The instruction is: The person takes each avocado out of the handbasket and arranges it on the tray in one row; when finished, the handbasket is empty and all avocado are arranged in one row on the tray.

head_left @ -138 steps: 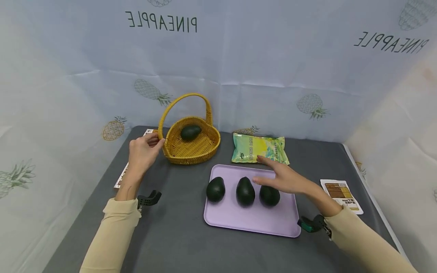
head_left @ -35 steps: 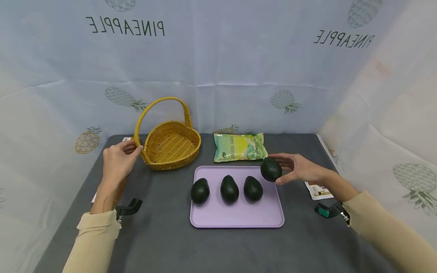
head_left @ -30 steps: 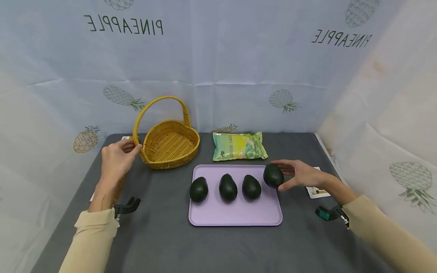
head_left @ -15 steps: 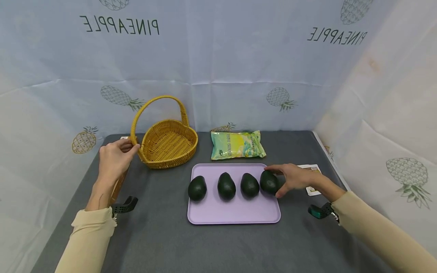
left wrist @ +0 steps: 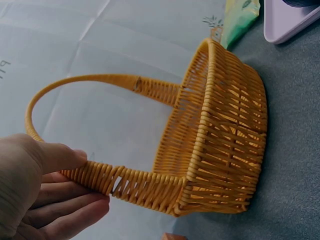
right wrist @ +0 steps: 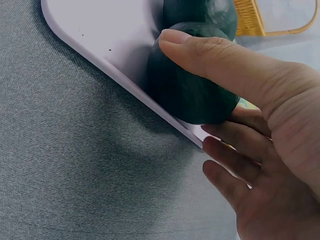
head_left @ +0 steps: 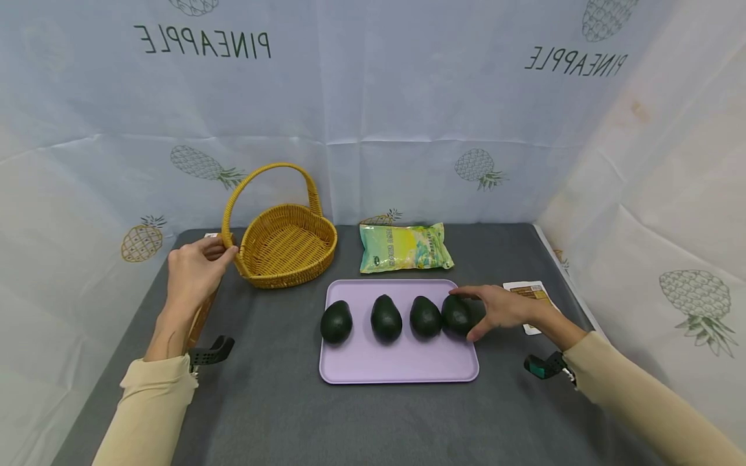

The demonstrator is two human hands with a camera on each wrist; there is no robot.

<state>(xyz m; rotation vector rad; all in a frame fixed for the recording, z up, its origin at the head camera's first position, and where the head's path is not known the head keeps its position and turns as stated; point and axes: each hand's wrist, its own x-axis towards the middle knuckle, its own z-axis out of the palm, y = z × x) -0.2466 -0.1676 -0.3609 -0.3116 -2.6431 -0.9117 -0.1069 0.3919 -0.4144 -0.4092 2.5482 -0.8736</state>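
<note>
My left hand (head_left: 196, 272) pinches the side of the handle of a yellow wicker basket (head_left: 280, 272), thumb on one side and fingers on the other. Nothing lies inside the basket. On a lilac tray (head_left: 396, 369) several dark green avocados stand in a row. My right hand (head_left: 498, 309) holds the rightmost avocado (head_left: 456, 315), which rests at the tray's right end against its neighbouring avocado (head_left: 425, 317). In the right wrist view the thumb (right wrist: 220, 60) lies across that avocado, and the fingertips reach its far side. Further left are a middle avocado (head_left: 386, 319) and a left avocado (head_left: 336, 322).
A green and yellow packet (head_left: 405, 248) lies behind the tray. Near the right table edge is a white and brown packet (head_left: 529, 291), partly behind my right hand. A brown-edged item (head_left: 203, 317) lies under my left forearm. A pineapple-print curtain (head_left: 396, 97) closes the back.
The avocado once in the basket is gone from it. My right hand, over the tray at first, later held an avocado above its right corner, then lowered it beside the others. The left hand stays at the handle.
</note>
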